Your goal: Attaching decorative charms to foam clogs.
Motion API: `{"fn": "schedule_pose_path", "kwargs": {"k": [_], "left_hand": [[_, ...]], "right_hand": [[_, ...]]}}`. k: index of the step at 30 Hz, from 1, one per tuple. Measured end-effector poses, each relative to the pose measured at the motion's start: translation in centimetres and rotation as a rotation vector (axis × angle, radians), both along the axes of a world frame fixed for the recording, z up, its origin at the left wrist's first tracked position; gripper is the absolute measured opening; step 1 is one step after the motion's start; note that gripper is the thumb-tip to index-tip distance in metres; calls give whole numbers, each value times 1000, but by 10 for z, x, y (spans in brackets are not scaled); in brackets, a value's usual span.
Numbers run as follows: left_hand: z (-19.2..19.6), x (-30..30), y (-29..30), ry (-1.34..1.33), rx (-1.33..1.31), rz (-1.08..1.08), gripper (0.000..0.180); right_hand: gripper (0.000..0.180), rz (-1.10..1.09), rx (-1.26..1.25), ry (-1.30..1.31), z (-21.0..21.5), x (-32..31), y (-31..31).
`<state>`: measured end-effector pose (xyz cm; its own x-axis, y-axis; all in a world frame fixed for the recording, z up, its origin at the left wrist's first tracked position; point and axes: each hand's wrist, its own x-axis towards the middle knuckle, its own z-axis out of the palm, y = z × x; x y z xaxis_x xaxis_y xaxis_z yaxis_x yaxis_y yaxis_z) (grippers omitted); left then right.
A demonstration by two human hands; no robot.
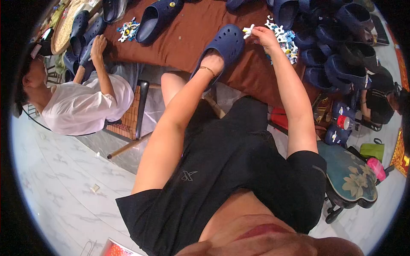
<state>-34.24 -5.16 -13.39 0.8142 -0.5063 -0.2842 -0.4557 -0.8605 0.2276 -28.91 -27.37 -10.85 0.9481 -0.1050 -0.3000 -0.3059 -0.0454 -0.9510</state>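
Observation:
My left hand [211,63] is pushed into the opening of a navy clog [230,42] with holes over its toe, holding it at the near side of the table. Its fingers are hidden inside the shoe. To the right of the toe, my right hand [265,37] pinches a small white shoe charm [248,31] with a bit of yellow on it. Just beyond and beside that hand lies a heap of white, blue and yellow charms [290,45], which my wrist partly covers.
A brown cloth [171,53] covers the table. Another navy clog [156,21] and a smaller charm heap [128,30] lie at far left. Many clogs [346,70] crowd the right. A co-worker in white [85,104] handles a clog at left. A floral-seated stool [348,175] stands at right.

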Motion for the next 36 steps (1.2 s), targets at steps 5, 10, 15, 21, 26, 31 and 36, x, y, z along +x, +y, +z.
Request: {"fn": "schedule_pose_path", "kwargs": {"k": [5, 10, 15, 21, 26, 31, 36], "left_hand": [[5, 3, -4, 11, -12, -20, 28], [3, 5, -6, 45, -36, 21, 28], [5, 4, -4, 49, -72, 47, 28], [11, 4, -3, 55, -55, -9, 26], [-5, 5, -6, -2, -83, -3, 24], [-8, 6, -8, 2, -64, 45, 25], [4, 5, -19, 32, -15, 31, 27]], "right_hand": [[14, 159, -164, -19, -4, 9, 9], [21, 267, -449, -297, -11, 17, 24], [32, 263, -960, -409, -6, 18, 33], [37, 261, -1244, -449, -7, 7, 53], [46, 76, -1148, -334, -21, 4, 71], [49, 57, -959, 19, -13, 13, 72], [43, -36, -840, -112, -31, 13, 38]]}}
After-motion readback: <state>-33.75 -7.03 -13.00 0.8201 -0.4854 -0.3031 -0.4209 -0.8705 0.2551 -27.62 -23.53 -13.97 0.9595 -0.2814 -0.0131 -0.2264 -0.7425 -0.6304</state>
